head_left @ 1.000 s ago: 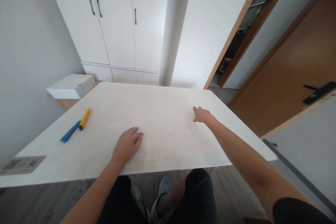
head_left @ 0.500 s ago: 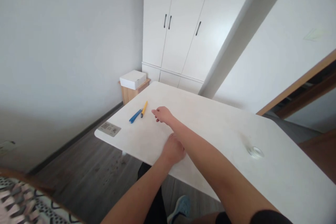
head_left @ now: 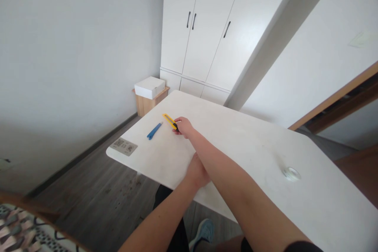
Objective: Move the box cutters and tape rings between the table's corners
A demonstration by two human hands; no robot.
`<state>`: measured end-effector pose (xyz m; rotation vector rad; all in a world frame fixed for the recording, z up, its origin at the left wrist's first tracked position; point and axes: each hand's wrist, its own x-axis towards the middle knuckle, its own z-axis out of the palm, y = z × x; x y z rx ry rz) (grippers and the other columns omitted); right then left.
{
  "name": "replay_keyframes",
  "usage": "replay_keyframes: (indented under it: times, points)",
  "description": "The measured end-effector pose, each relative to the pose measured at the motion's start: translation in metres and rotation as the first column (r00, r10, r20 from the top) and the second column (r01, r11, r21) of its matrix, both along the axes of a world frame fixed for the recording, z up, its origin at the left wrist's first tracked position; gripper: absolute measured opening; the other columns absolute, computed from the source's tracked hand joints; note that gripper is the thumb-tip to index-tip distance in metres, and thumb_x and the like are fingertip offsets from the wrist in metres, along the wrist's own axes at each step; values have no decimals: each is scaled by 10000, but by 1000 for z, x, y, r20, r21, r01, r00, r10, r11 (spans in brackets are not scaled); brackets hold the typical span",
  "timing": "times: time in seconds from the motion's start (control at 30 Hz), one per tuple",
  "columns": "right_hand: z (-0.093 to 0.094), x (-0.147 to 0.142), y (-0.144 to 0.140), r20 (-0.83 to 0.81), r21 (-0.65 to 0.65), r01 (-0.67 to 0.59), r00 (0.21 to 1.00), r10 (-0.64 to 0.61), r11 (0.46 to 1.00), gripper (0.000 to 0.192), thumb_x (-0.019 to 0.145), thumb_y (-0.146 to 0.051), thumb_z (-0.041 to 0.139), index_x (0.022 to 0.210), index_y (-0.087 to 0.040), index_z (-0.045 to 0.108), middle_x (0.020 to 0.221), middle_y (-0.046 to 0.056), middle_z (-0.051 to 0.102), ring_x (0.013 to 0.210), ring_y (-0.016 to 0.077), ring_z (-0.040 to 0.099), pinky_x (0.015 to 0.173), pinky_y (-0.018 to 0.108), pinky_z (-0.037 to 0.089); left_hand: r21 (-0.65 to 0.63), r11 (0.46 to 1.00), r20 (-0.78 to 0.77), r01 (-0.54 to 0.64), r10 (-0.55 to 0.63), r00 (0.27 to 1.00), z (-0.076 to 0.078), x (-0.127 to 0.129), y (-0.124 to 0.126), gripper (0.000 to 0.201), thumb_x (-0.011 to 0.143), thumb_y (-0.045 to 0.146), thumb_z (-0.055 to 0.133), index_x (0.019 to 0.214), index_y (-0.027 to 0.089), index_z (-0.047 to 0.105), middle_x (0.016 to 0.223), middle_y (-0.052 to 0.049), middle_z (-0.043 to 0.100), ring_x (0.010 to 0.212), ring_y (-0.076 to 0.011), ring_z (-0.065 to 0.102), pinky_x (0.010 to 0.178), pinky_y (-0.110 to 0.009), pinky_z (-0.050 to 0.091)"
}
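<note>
The right hand [head_left: 183, 126], which hovered bare half a second ago, now closes around the yellow utility knife [head_left: 170, 121], lifting it off the white table [head_left: 251, 153] beside the blue tool [head_left: 154, 130]. The left hand [head_left: 197, 172] rests flat near the table's edge, holding nothing.

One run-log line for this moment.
right hand: grips yellow utility knife | left hand: flat on white table | blue plastic tool: lies beside

Plain pale grey walls [head_left: 73, 47] enclose the room. A tall white wardrobe [head_left: 206, 27] with dark handles fills the far corner, and a white box [head_left: 149, 86] rests on a small wooden stand [head_left: 146, 104] beside it. The white table [head_left: 251, 153] stands on dark wood-plank floor [head_left: 97, 189]. A wooden door frame [head_left: 339, 98] shows at right, a patterned rug [head_left: 20, 232] at lower left.
</note>
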<state>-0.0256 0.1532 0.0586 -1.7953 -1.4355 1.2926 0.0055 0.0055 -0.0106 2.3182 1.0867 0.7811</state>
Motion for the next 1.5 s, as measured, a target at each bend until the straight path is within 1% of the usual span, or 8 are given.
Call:
replay_keyframes:
  times: [0.13,0.33,0.6,0.8,1.0,1.27,1.4,1.5]
  points:
    - [15,68,-34,-475,-131,111,865,-160,985,88,922,-215,543,1001,-220,579,778,4,596,532,75,546,454,171,390,88,996,-26,-28,31,999,6,-4,-1,230,923,245,515,977,202,734,1144,-144,700,1178,-296,602,1063,-513,443]
    - [34,177,-117,-665,1,73,745,-54,997,277,772,-326,791,947,-203,616,804,-4,582,599,72,471,473,171,341,222,974,-119,-50,78,990,6,-5,-4,270,945,263,500,1005,232,762,1292,-124,665,1243,-277,582,1078,-486,439]
    - [38,368,-258,-109,23,136,985,-133,990,311,745,-276,714,1042,-202,659,928,15,625,660,102,479,582,236,398,292,956,-181,-6,62,982,-1,-6,4,387,987,362,418,1052,213,769,1281,-143,678,1231,-287,608,1085,-470,454]
    - [18,471,-305,377,121,183,901,-216,976,315,830,-211,575,1134,-213,657,1138,63,679,988,205,609,847,315,487,321,947,-206,-1,71,976,-1,-7,5,425,981,398,402,1041,198,773,1264,-135,689,1200,-282,628,1080,-445,466]
    - [-13,482,-285,689,185,95,697,-198,978,369,843,-195,606,1198,-229,700,1283,89,636,1195,240,557,1020,351,415,334,942,-207,14,59,976,-5,-10,7,444,976,429,394,1066,211,770,1272,-117,688,1203,-267,628,1083,-438,469]
    - [-32,481,-285,754,269,230,554,-353,935,483,825,-226,621,1308,-240,643,1333,105,603,1213,267,550,981,389,445,343,939,-209,24,51,977,-8,-9,9,429,980,401,407,1065,195,773,1271,-133,685,1197,-274,628,1082,-438,469]
    - [-22,439,-276,740,425,222,474,-478,877,377,863,-223,571,1225,-214,678,1279,126,634,1222,302,542,980,433,444,332,943,-202,3,68,977,-3,-6,3,380,978,357,432,1047,203,772,1251,-132,691,1186,-279,628,1067,-448,475]
    - [-8,379,-244,659,530,57,600,-453,846,285,896,-228,525,1114,-197,706,1134,108,695,1110,256,603,977,392,441,295,955,-200,-26,88,976,5,-4,-4,334,975,313,453,1041,225,768,1242,-119,695,1198,-267,619,1068,-446,466]
